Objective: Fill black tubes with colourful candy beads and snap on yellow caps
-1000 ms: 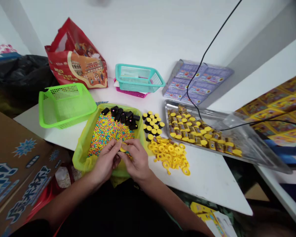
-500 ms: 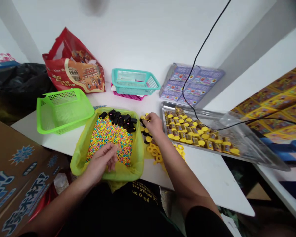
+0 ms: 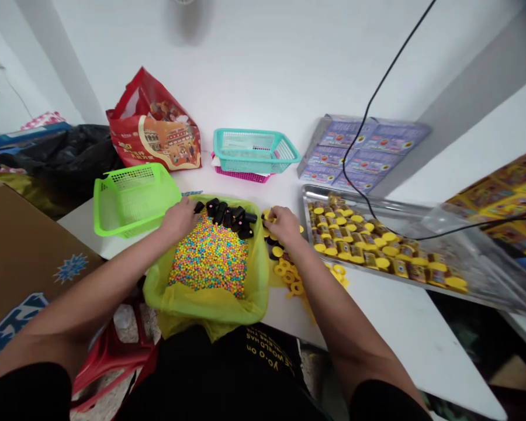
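Note:
A basket lined with yellow plastic holds many small multicoloured balls. Along its far side lies a row of small black containers. My left hand reaches over the basket's far left corner, its fingertips closed on the leftmost black container. Right of the basket, my right hand is pinched over a group of small black and yellow pieces; its fingers hide what they hold. Yellow rings lie just below that hand, partly behind the forearm.
A green basket stands at the left, a turquoise basket on a pink one behind. A metal tray at the right holds many yellow-capped containers. Purple boxes, a red bag and a hanging black cable are near.
My left hand has moved from above the coloured balls to the black containers at the far left corner. My right hand stays over the yellow and black pieces. The view has shifted slightly.

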Tool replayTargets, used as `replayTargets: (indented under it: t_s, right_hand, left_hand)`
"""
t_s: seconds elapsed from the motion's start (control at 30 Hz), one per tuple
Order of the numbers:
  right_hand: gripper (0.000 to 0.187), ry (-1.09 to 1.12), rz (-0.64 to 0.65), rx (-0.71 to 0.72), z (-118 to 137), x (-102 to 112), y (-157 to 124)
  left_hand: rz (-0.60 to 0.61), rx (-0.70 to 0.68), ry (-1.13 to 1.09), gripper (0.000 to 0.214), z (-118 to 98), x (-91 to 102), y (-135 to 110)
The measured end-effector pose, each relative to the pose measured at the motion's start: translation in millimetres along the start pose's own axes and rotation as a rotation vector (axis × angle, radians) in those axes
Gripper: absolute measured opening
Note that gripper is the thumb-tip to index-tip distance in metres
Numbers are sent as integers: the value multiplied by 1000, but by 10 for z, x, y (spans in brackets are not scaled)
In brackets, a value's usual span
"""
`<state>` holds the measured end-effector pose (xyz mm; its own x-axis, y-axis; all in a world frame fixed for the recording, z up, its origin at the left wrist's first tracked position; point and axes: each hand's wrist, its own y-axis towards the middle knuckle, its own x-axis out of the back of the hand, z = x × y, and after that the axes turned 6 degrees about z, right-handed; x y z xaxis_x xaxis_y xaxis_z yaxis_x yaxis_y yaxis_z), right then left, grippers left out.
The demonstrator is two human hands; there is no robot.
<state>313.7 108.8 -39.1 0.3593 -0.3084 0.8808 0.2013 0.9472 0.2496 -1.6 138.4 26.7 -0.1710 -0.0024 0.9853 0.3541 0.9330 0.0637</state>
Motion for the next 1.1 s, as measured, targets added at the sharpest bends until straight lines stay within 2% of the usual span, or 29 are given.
replayTargets:
  t_s: [0.13, 0.27, 0.47, 0.6, 0.73, 0.9, 1.0, 1.1]
  right_hand:
    - [10, -15, -8, -23, -16, 49, -10]
    - [11, -40, 19, -7, -42, 29, -9]
    - [9, -100, 32, 3, -57, 31, -10]
    - [14, -121, 32, 36, -44, 48, -44]
    - [12, -120, 34, 96, -32, 1, -79]
    - [9, -74, -32, 133, -20, -53, -117]
    - [8, 73, -132, 125, -16, -36, -218]
    - [11, 247, -174, 146, -26, 6, -427]
  left_hand:
    - [70, -6, 47, 27, 4, -44, 335]
    - [108, -48, 54, 28, -2, -113, 424]
    - [82, -52, -2, 38, -40, -24, 208]
    - [153, -171, -50, 22, -60, 14, -62]
    - [222, -275, -37, 13, -67, -63, -241]
    - [291, -360, 21, 14, -147, -223, -256]
    - [295, -385, 48, 22, -218, -329, -200]
    - [308, -412, 79, 23, -235, -395, -138]
